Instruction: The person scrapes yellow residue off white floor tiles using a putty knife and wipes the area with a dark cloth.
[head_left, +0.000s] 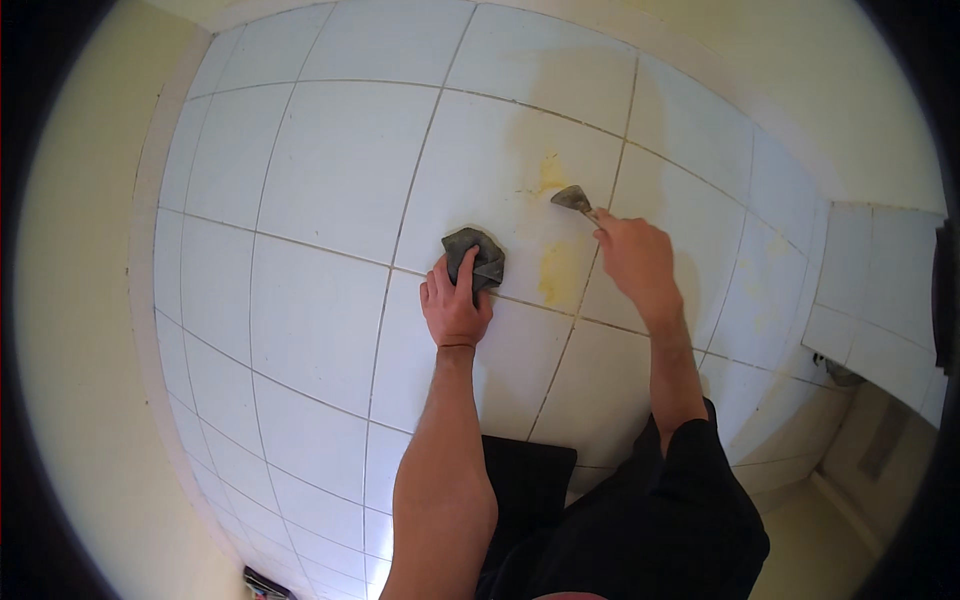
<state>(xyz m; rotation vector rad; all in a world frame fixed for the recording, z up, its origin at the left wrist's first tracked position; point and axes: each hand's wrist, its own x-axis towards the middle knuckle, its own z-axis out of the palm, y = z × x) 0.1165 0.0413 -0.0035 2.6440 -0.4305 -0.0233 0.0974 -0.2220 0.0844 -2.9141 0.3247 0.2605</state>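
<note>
My left hand [456,308] presses a folded dark grey cloth [488,252] against the white tiled surface [330,150], its fingers bent over the cloth. To the right, my right hand [640,262] grips the handle of a scraper [572,199]. The scraper's flat, flared blade points left and is at the tiles, just below a yellow smear [551,172]. Whether the blade's edge touches the tile is unclear. A second yellow patch [554,272] lies between the cloth and my right hand, above a grout line.
Cream-coloured walls [90,300] border the tiles. At the right stands a tiled ledge [870,270] with a dark object [840,372] under its edge. Fainter yellow marks [765,310] show on tiles at the right. Something dark [266,582] lies at the lower left.
</note>
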